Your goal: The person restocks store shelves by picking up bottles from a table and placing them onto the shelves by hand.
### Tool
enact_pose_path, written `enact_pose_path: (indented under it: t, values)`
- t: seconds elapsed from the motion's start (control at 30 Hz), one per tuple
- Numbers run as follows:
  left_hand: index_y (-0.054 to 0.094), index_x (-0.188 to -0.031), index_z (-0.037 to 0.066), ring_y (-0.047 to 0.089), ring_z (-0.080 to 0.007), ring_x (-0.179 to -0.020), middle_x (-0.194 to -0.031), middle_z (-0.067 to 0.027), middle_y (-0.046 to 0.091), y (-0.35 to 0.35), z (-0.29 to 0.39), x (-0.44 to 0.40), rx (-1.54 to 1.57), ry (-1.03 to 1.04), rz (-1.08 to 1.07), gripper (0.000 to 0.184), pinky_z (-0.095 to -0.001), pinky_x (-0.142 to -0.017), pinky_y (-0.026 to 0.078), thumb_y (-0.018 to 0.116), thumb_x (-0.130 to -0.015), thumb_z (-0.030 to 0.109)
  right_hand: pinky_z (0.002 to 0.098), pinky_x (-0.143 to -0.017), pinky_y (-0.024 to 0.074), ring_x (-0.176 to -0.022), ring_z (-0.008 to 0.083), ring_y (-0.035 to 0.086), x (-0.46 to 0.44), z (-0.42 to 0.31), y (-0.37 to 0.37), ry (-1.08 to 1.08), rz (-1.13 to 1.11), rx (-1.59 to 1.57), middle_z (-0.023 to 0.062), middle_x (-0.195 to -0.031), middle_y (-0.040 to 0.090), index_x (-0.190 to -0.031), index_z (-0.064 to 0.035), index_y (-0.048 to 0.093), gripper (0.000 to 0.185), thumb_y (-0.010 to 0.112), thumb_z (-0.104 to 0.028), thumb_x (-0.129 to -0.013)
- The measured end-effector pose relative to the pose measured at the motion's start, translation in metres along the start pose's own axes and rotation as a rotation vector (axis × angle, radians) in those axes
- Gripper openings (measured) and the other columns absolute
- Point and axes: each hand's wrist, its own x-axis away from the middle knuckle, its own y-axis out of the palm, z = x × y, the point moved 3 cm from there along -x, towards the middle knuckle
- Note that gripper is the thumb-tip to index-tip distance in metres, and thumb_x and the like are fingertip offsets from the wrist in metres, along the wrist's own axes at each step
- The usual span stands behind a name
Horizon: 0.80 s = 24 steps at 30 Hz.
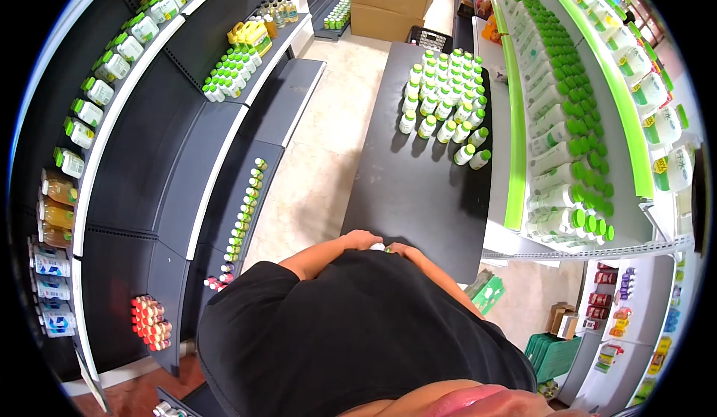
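Note:
Both hands are close together at the near edge of a dark table [403, 193], right in front of the black shirt. My left hand [361, 239] and my right hand [403, 251] are on either side of a small white bottle [379, 246] with a bit of green on it, mostly hidden by the shirt. The fingers of each hand are curled toward it. Farther up the table stands a block of several white bottles [444, 96] with green caps, upright, with a few at its near right corner slightly apart.
Shelves [213, 178] on the left hold green-capped bottles and yellow jugs [250, 37]. On the right, a shelf with a green edge [515, 133] carries rows of green-capped bottles. Cardboard boxes [390, 6] and a black basket [430, 39] are beyond the table. Green crates [551, 353] stand at lower right.

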Motion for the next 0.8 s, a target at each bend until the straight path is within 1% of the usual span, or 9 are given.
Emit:
enact_pose_path:
  t: [0.1,0.2,0.3,0.4,0.43,0.5,0.63,0.73,0.8]
  values:
    - [0.052,-0.116,0.018,0.060,-0.0347,-0.096,-0.100,-0.0150,0.064,0.001,-0.005,-0.004,0.022,-0.009,-0.041,0.044,-0.0462,-0.079,0.046,0.059,-0.076,0.034,0.0371,-0.070,0.0455,-0.078,0.0181,0.060,0.010,-0.009,-0.003,0.022,0.023,-0.063,0.0111,-0.088,0.068,-0.089,-0.0026,0.065,0.033,0.064,-0.031,-0.072]
    - [0.052,-0.116,0.018,0.060,-0.0349,-0.095,-0.100,-0.0152,0.064,0.003,-0.008,-0.005,0.046,0.001,-0.021,0.044,-0.0460,-0.079,0.046,0.060,-0.075,0.033,0.0371,-0.070,0.0455,-0.079,0.0179,0.060,0.019,-0.014,-0.002,0.087,0.039,-0.180,0.0113,-0.089,0.068,-0.089,-0.0029,0.065,0.033,0.064,-0.031,-0.072]
    - [0.053,-0.115,0.018,0.060,-0.0348,-0.095,-0.099,-0.0152,0.064,0.006,-0.012,-0.007,0.061,-0.014,-0.032,0.044,-0.0461,-0.079,0.046,0.060,-0.075,0.032,0.0372,-0.071,0.0455,-0.080,0.0177,0.060,0.024,-0.024,-0.003,0.128,0.061,-0.210,0.0114,-0.089,0.068,-0.089,-0.0031,0.066,0.033,0.064,-0.031,-0.071]
    - [0.053,-0.115,0.019,0.060,-0.0344,-0.096,-0.100,-0.0143,0.064,0.009,-0.018,-0.011,0.057,0.003,-0.025,0.043,-0.0461,-0.080,0.046,0.060,-0.075,0.032,0.0359,-0.073,0.0439,-0.080,0.0162,0.059,0.031,-0.033,-0.008,0.161,0.084,-0.159,0.0080,-0.089,0.067,-0.092,-0.0046,0.065,0.027,0.063,-0.026,-0.077]
    - [0.053,-0.116,0.020,0.060,-0.0338,-0.097,-0.102,-0.0136,0.064,0.009,-0.019,-0.012,0.059,-0.016,-0.045,0.044,-0.0458,-0.081,0.046,0.061,-0.074,0.032,0.0359,-0.073,0.0438,-0.080,0.0162,0.058,0.031,-0.034,-0.008,0.152,0.075,-0.173,0.0079,-0.089,0.067,-0.092,-0.0046,0.065,0.027,0.063,-0.027,-0.077]
    - [0.053,-0.117,0.019,0.059,-0.0344,-0.098,-0.103,-0.0148,0.063,0.009,-0.019,-0.012,0.083,-0.025,-0.054,0.047,-0.0450,-0.082,0.045,0.062,-0.073,0.033,0.0358,-0.074,0.0438,-0.081,0.0162,0.058,0.030,-0.031,-0.006,0.133,0.056,-0.201,0.0077,-0.089,0.066,-0.092,-0.0047,0.065,0.027,0.064,-0.027,-0.076]
    - [0.053,-0.117,0.018,0.059,-0.0347,-0.099,-0.103,-0.0149,0.063,0.009,-0.019,-0.011,0.105,-0.033,-0.057,0.048,-0.0446,-0.082,0.045,0.063,-0.072,0.033,0.0365,-0.074,0.0443,-0.083,0.0192,0.060,0.021,-0.020,-0.005,0.043,0.033,-0.130,0.0092,-0.090,0.067,-0.093,-0.0045,0.064,0.031,0.063,-0.030,-0.075]
    - [0.052,-0.118,0.021,0.059,-0.0332,-0.100,-0.105,-0.0131,0.063,0.011,-0.022,-0.012,0.107,-0.030,-0.053,0.050,-0.0449,-0.082,0.046,0.065,-0.071,0.034,0.0370,-0.075,0.0445,-0.083,0.0203,0.060,0.017,-0.014,-0.005,0.008,0.062,-0.097,0.0099,-0.090,0.067,-0.093,-0.0046,0.064,0.032,0.063,-0.031,-0.075]
    - [0.052,-0.118,0.022,0.059,-0.0332,-0.101,-0.105,-0.0131,0.063,0.012,-0.025,-0.012,0.115,-0.052,-0.059,0.050,-0.0449,-0.082,0.046,0.065,-0.071,0.033,0.0372,-0.075,0.0446,-0.084,0.0210,0.060,0.013,-0.012,-0.005,-0.017,0.087,-0.074,0.0104,-0.091,0.067,-0.093,-0.0046,0.064,0.033,0.063,-0.032,-0.075]
